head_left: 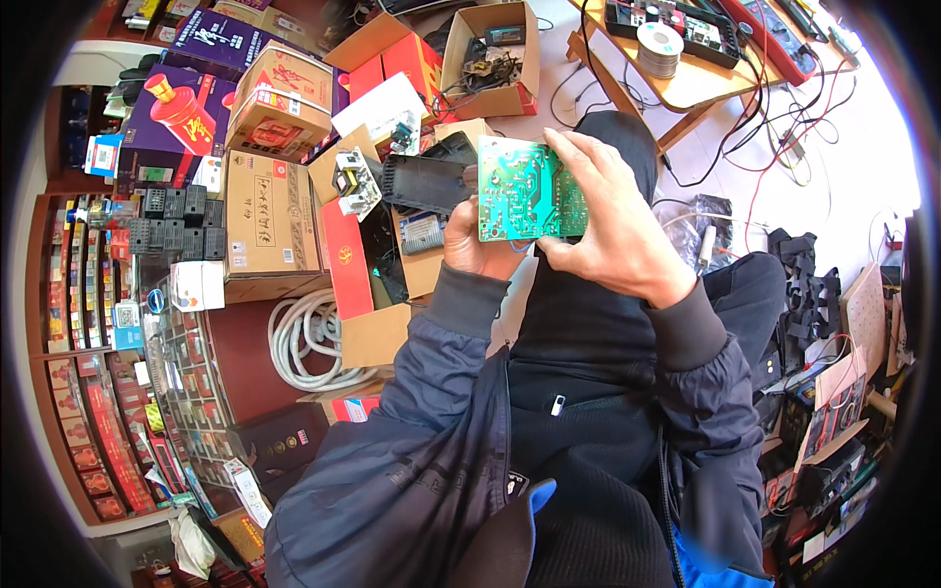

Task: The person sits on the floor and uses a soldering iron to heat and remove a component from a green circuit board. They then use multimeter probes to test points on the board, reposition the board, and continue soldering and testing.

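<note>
A green circuit board [529,191] is held up above my lap, its solder side with pale tracks facing me. My right hand [622,220] grips it from the right, thumb at the lower edge and fingers along the top right corner. At the board's lower left edge, my left hand [475,243] is closed on it, with most of its fingers hidden behind. A bit of blue wire shows just under the board. Left of my hands, a black plastic casing [423,181] rests over an open carton.
Left are stacked cartons [270,211], another board [355,181] and a coiled grey hose [299,338]. A box of cables [490,73] stands ahead. At the upper right, a wooden table [701,83] bears a solder wire spool [660,49] and trailing leads. Boxed clutter [828,431] lies right.
</note>
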`<action>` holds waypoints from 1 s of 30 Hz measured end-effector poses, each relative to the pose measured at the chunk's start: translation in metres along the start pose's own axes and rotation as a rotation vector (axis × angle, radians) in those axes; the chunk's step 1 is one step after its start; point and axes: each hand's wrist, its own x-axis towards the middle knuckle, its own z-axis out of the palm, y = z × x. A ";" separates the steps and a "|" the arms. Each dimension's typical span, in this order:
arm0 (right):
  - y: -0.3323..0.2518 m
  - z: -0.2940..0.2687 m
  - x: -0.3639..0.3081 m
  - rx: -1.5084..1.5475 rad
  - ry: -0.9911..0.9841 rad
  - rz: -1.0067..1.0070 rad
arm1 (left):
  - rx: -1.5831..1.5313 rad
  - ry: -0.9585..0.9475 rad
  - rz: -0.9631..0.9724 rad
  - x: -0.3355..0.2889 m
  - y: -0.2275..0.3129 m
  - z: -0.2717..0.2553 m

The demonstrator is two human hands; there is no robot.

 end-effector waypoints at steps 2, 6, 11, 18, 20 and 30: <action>0.000 0.000 -0.001 -0.006 -0.003 -0.003 | -0.037 -0.020 0.006 -0.001 -0.002 -0.005; 0.000 -0.001 -0.002 -0.019 -0.020 0.000 | -0.074 -0.044 0.011 -0.002 -0.005 -0.010; 0.000 -0.001 0.000 -0.027 -0.035 0.013 | -0.065 -0.023 0.033 -0.003 -0.007 -0.008; -0.001 -0.004 0.000 -0.023 -0.033 0.013 | -0.016 0.003 -0.028 0.003 0.000 0.010; -0.002 -0.008 -0.001 0.008 -0.037 0.024 | 0.051 0.039 -0.018 0.006 0.000 0.023; -0.001 -0.040 -0.010 0.161 -0.008 0.061 | 0.444 0.110 -0.097 0.026 0.006 0.080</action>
